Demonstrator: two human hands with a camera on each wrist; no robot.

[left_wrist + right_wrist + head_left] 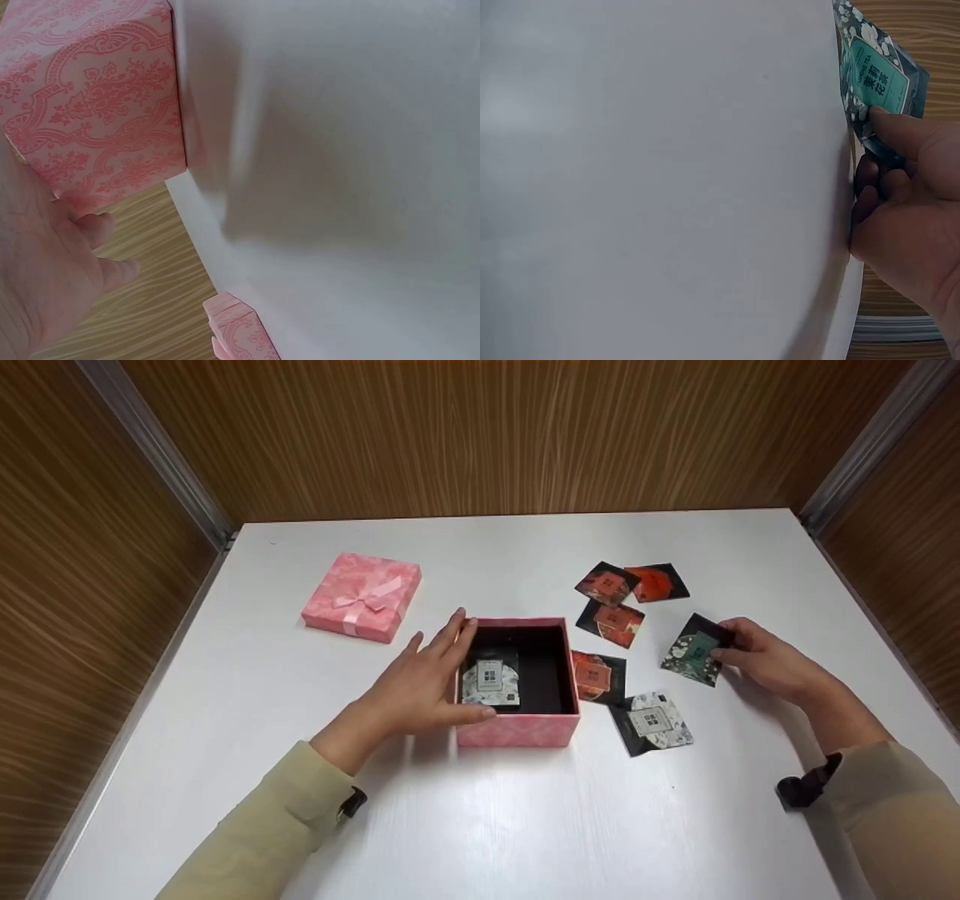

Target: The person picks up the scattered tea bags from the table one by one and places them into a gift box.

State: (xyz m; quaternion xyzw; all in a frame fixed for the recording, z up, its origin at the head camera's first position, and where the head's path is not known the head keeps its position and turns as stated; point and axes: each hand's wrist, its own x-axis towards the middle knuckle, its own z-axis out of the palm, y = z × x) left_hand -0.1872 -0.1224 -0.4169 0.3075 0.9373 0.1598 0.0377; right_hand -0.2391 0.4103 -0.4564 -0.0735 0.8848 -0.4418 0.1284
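Note:
My left hand [420, 690] rests along the left rim of an open pink gift box [517, 731], its fingers straight and the thumb over the front edge. Inside, on the left half of the dark interior, lies a black-and-white tea sachet [490, 679]. In the left wrist view, the patterned wall of the box [112, 97] shows beside the palm. To the right, my right hand [772, 664] pinches a dark green tea sachet [691, 654] between thumb and fingers. Its teal label [881, 79] faces up in the right wrist view, with the curled fingers beneath, close to the table.
Several red-and-black tea sachets [606, 585] lie scattered behind and right of the box, some overlapping. A white-patterned sachet [652, 724] sits near the box's front right. The pink lid with a bow [364, 596] lies at back left. Wood-grain panels [480, 442] enclose the white table.

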